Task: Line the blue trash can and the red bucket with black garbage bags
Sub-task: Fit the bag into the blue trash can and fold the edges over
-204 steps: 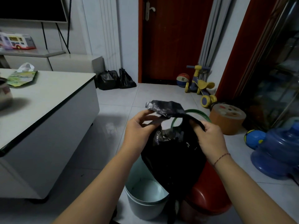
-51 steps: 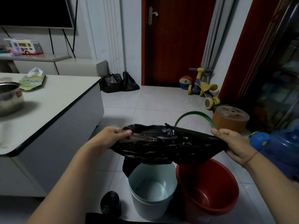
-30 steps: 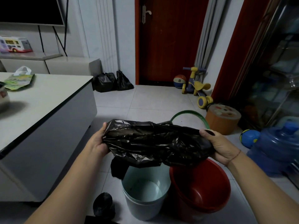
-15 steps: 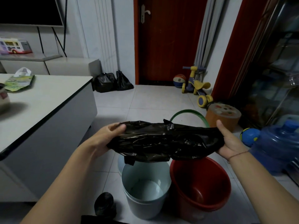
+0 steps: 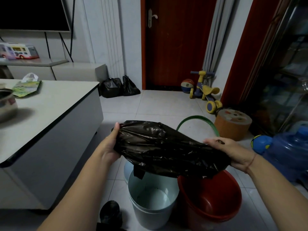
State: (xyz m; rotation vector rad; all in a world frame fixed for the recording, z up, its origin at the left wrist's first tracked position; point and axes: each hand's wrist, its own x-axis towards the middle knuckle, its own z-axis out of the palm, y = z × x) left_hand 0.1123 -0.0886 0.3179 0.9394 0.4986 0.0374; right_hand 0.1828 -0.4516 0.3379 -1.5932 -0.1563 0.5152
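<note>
since a moment ago the crinkled black plastic garbage bag [image 5: 166, 147] has ballooned wider between the left hand [image 5: 109, 147] and right hand [image 5: 231, 151], both gripping its mouth, above the unlined pale blue trash can [image 5: 152, 202] and red plastic bucket [image 5: 211, 197], likely nearly ready to lower.

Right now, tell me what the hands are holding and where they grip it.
Both hold one black garbage bag: left hand at its left end, right hand at its right end.
</note>
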